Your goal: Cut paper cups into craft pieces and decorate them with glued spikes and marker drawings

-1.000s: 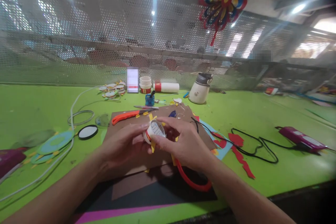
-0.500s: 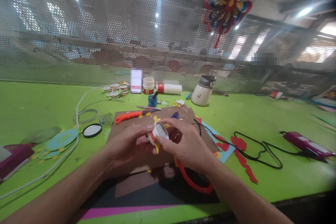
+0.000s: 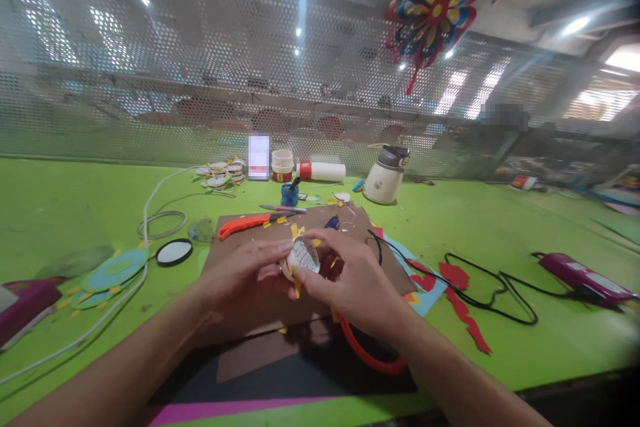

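Now grips a small white roll (image 3: 303, 257) in both hands, just above the brown card (image 3: 260, 313) on the green surface (image 3: 500, 227). Clamps it from the left with the curled fingers of the left hand (image 3: 245, 283), thumb along the top. Pinches its right rim with the thumb and forefinger of the right hand (image 3: 353, 283), with a yellow strip (image 3: 298, 288) hanging below. Shows an orange cutter (image 3: 245, 223) farther back on the card, a red ring (image 3: 370, 360) under the right wrist, and a black cable (image 3: 480, 287) well to the right.
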The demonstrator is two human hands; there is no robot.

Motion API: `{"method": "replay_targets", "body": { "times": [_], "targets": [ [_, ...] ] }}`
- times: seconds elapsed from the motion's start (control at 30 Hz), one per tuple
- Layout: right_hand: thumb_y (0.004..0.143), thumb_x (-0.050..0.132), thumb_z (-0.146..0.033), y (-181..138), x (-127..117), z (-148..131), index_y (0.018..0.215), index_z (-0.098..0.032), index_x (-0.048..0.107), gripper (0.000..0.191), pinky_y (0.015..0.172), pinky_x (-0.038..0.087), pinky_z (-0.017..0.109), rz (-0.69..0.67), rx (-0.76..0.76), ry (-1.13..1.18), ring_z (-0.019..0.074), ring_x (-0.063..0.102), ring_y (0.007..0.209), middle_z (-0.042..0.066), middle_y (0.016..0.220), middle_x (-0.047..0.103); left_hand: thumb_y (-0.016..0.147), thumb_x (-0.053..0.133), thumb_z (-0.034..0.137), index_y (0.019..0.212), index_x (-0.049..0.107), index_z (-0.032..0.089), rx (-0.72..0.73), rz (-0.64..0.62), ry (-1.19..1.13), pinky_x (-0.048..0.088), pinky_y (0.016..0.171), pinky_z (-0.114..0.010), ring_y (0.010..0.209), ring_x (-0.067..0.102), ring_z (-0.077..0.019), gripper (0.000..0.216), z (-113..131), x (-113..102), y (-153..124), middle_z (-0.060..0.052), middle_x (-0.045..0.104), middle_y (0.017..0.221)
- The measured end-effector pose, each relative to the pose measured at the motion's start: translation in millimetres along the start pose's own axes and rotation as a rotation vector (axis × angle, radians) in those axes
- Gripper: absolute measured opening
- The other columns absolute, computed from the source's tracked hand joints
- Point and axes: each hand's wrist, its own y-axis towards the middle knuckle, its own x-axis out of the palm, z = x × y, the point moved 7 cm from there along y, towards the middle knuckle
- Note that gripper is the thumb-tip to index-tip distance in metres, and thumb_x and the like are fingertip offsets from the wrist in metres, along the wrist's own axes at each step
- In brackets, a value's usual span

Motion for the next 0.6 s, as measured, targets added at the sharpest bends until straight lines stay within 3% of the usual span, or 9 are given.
{"method": "replay_targets", "body": {
  "times": [0.17,0.27,0.43,0.6],
  "targets": [
    [0.082,0.070,-0.033,1,-2,-3,0.117,-0.017,0.068,0.039,0.065,0.049,0.030,-0.002,-0.051,-0.054,0.0164,0.060,0.070,0.005,0.091,0.070,0.088,0.070,0.033,0.105,0.077,0.013,0.001,0.002,-0.020,0.053,0.076,-0.032,0.093,0.067,-0.0245,0.027,-1,-4,2,-0.014,0.075,0.100],
    [0.082,0.071,-0.033,2,-2,-1,0.120,-0.018,0.067,0.041,0.067,0.051,0.032,0.006,-0.063,-0.051,0.0178,0.062,0.074,0.007,0.096,0.071,0.091,0.066,0.035,0.112,0.075,0.017,0.014,0.024,-0.061,0.054,0.073,-0.030,0.090,0.068,-0.0226,0.029,0,-4,3,-0.012,0.075,0.104],
    [0.083,0.073,-0.031,1,1,-1,0.128,-0.019,0.062,0.048,0.075,0.054,0.036,0.020,-0.119,-0.043,0.0221,0.064,0.089,0.010,0.112,0.069,0.096,0.058,0.030,0.113,0.075,0.017,0.062,-0.004,-0.105,0.054,0.076,-0.029,0.089,0.067,-0.0199,0.027,6,1,2,-0.012,0.074,0.109],
    [0.084,0.074,-0.035,-2,-3,-4,0.134,-0.022,0.056,0.054,0.074,0.056,0.035,0.075,-0.150,0.089,0.0205,0.064,0.089,0.010,0.116,0.065,0.091,0.065,0.022,0.101,0.079,0.016,0.119,0.021,-0.189,0.055,0.081,-0.027,0.083,0.068,-0.0179,0.019,20,0,1,-0.009,0.077,0.096]
  ]
}}
